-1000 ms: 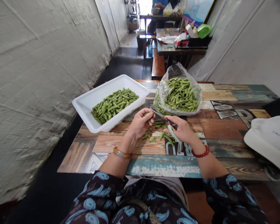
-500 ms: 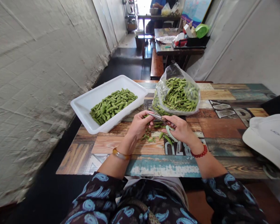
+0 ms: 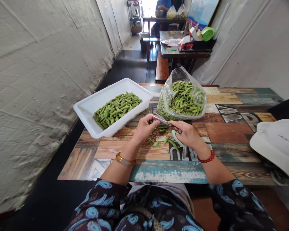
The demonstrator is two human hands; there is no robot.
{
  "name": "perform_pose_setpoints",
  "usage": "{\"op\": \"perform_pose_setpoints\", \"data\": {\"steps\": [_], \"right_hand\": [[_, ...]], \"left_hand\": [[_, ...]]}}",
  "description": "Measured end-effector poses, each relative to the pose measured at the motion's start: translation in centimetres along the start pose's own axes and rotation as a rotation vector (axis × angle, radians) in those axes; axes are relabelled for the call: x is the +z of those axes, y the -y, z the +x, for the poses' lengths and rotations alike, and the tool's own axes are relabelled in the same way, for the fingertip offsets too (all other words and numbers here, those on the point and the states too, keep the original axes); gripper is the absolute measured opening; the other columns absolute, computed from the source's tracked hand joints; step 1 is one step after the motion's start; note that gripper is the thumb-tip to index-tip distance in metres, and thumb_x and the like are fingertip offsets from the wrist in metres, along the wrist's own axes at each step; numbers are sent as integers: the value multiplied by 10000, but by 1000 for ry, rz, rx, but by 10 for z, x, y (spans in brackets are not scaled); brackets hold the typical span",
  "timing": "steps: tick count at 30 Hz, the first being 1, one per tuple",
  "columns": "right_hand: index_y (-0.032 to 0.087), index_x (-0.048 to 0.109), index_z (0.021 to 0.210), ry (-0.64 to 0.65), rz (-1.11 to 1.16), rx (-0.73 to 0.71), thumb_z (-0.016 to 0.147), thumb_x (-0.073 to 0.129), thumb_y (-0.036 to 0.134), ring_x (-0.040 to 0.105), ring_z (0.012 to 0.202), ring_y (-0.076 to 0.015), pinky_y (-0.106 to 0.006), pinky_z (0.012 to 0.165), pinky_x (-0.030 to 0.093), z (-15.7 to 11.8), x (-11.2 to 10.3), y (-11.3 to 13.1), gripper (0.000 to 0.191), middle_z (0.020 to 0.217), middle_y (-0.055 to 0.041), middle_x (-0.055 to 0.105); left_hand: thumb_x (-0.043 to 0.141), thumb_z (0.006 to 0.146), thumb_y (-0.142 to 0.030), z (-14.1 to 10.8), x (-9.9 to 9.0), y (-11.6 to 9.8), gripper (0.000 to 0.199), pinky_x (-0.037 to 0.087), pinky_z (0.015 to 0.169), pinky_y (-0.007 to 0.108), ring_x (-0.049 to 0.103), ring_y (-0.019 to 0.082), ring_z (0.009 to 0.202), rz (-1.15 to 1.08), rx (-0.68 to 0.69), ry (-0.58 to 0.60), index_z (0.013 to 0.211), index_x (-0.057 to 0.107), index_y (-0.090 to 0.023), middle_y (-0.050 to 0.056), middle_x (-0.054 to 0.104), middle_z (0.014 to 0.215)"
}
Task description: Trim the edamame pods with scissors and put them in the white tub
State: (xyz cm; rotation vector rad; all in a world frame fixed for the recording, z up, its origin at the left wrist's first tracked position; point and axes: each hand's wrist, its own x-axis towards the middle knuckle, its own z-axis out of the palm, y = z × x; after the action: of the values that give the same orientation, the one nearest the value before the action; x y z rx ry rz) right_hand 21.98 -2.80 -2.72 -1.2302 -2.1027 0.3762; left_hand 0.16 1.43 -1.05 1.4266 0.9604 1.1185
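Observation:
My right hand (image 3: pixel 185 132) is closed round a pair of scissors (image 3: pixel 175 136) with pale green handles, the blades pointing left. Their tips reach the fingers of my left hand (image 3: pixel 145 126), which is pinched on a green soybean pod, mostly hidden by the fingers. Below the hands lie a few loose pods (image 3: pixel 173 144) and small green trimmings (image 3: pixel 156 144). Left of my hands, a white plastic tub (image 3: pixel 86 102) holds many pods (image 3: pixel 118 107). Just beyond my right hand stands an open clear plastic bag (image 3: pixel 179 74) full of pods (image 3: pixel 186 98).
The patchwork wooden table (image 3: pixel 135 149) carries a white cap (image 3: pixel 276 141) at its right end. A wall (image 3: pixel 38 80) runs along the left. Ahead are a bench (image 3: pixel 162 66), a second table (image 3: pixel 167 53) with a black tray (image 3: pixel 197 45), and a person in blue (image 3: pixel 164 4) farther back.
The scissors' blades appear slightly more spread at my left fingers. The pod in my left hand shows less now. Both hands stay in nearly the same place.

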Motion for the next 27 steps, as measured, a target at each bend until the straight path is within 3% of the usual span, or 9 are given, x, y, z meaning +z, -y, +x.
{"op": "perform_pose_setpoints", "data": {"steps": [4, 6, 10, 13, 20, 24, 27], "right_hand": [[171, 654, 1222, -9, 1, -2, 839, 704, 382, 641, 743, -190, -308, 716, 549, -1, 0, -1, 440, 880, -68, 686], [180, 667, 1210, -29, 22, 5, 835, 706, 386, 688, 837, -216, -326, 790, 570, 0, 1, -2, 430, 976, -90, 726], [180, 698, 1176, -126, 87, 44, 818, 710, 412, 721, 963, -244, -349, 883, 585, 2, 6, -5, 428, 1098, -100, 749], [171, 714, 1161, -176, 122, 117, 793, 717, 432, 727, 991, -256, -377, 935, 580, 2, 9, -9, 451, 1131, -106, 746], [170, 725, 1151, -157, 150, 144, 773, 726, 436, 728, 1001, -255, -373, 946, 579, 2, 10, -4, 463, 1137, -101, 745], [161, 722, 1156, -148, 145, 137, 764, 742, 447, 728, 1001, -258, -371, 945, 580, 2, 9, -2, 486, 1139, -111, 744], [181, 718, 1164, -135, 141, 143, 764, 748, 442, 726, 1008, -259, -380, 949, 579, 2, 8, -1, 479, 1145, -102, 743]], "left_hand": [[735, 762, -324, 1, -1, -4, 200, 410, 710, 250, 536, 148, 765, 68, 46, 65, 715, 690, -135, 31, 628, 755], [749, 744, -341, -1, 0, -5, 228, 386, 637, 233, 502, 125, 695, -4, -12, 69, 691, 670, -134, 18, 603, 722], [763, 723, -388, -3, 2, -4, 284, 232, 469, 195, 340, 50, 505, -252, -208, -3, 825, 673, -139, -38, 499, 628], [778, 706, -402, -2, 2, -5, 326, 176, 426, 178, 319, 36, 461, -402, -259, -33, 840, 628, -145, -64, 419, 581], [762, 712, -272, 0, 2, -8, 342, 202, 388, 137, 409, 38, 451, -654, -321, -41, 808, 444, -190, -38, 556, 671], [673, 717, -145, 2, 2, -7, 230, 204, 383, 131, 446, 44, 477, -693, -338, -60, 886, 519, -167, -2, 600, 707], [598, 728, -118, 2, 1, -7, 243, 281, 407, 139, 480, 49, 511, -738, -369, -78, 971, 608, -122, 3, 580, 702]]}}
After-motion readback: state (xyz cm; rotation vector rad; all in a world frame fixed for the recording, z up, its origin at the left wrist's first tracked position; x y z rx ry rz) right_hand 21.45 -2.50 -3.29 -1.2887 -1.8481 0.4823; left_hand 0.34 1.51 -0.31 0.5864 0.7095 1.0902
